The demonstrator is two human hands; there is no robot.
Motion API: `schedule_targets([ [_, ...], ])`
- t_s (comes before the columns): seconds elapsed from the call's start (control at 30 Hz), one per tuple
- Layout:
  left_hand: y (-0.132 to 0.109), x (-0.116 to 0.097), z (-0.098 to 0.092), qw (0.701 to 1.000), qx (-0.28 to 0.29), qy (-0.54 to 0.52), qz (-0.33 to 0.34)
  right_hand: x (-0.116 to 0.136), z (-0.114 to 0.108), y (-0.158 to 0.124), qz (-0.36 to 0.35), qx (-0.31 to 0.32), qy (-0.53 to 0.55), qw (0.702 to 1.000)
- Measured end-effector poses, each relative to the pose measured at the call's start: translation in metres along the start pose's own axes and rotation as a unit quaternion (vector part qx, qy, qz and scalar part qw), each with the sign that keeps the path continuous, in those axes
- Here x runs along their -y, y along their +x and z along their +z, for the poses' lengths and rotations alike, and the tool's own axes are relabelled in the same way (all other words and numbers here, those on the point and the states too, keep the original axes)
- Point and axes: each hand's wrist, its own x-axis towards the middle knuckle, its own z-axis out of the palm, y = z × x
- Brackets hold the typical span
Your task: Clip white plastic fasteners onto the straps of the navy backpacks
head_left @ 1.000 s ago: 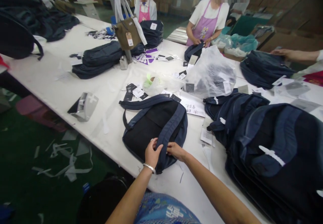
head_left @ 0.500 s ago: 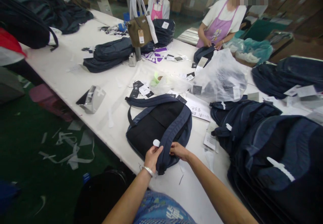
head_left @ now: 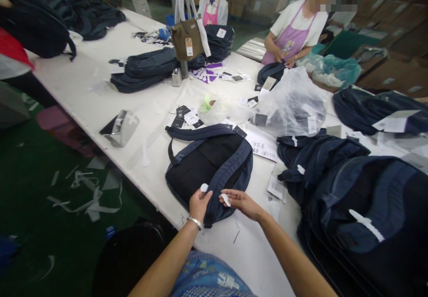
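Observation:
A navy and black backpack [head_left: 194, 167] lies on the white table, its straps facing up. My left hand [head_left: 199, 204] is closed on the lower part of the near shoulder strap [head_left: 229, 165]. A white rounded tab [head_left: 203, 187] shows at its fingertips. Just right of it, my right hand [head_left: 242, 202] pinches the end of a white paper strip [head_left: 226, 200] over the strap. What runs beneath the strap between the two white ends is hidden.
Navy backpacks [head_left: 371, 199] are heaped at the right, white strips on them. Beyond lie a clear plastic bag [head_left: 290, 105], black tags [head_left: 183, 111] and a metal-sided holder [head_left: 120, 127]. A pole with a brown bag [head_left: 189, 40] stands mid-table. Two people in pink aprons are opposite.
My right hand has come out from beside the strap and now lies over it, with a white strip end visible in its fingers. My left hand stays on the strap.

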Motion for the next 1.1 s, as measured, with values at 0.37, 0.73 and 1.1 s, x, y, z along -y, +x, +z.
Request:
schedule_targets([
  [0.37,0.004,0.006,0.000,0.993,0.004,0.079,0.084,0.005,0.014,0.021,-0.089,-0.047,-0.293,0.951],
  [0.73,-0.007,-0.003,-0.003,0.973,0.028,0.179,0.144,-0.005,0.032,0.045,-0.125,-0.167,-0.313,0.927],
  [1.1,-0.009,-0.021,-0.017,0.939,0.038,0.271,0.207,-0.004,0.037,0.045,-0.095,-0.180,-0.264,0.943],
])
